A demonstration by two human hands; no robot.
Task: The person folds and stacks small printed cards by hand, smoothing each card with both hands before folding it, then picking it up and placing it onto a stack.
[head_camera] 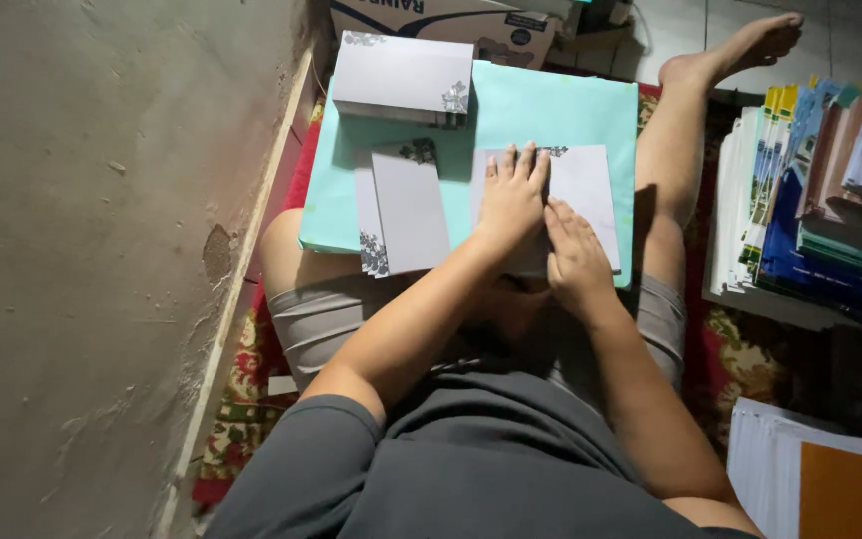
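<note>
Both hands press flat on one pale card (586, 190) with a dark floral corner, which lies on the turquoise board (561, 115) across the person's lap; the left hand (513, 195) is spread open with fingers forward, the right hand (576, 255) lies palm down just beside it at the card's near edge, and neither grips anything. The likeliest slip, as I judge it, is the card skating on the smooth board under uneven pressure, so any crease would land crooked; the board itself rests on raised knees and could tilt, sending the loose cards (401, 215) just left of the hands sliding toward the wall; the boxed stack (403, 78) at the far corner sits near the board's edge and may tip with it; dim light hides fine edges.
</note>
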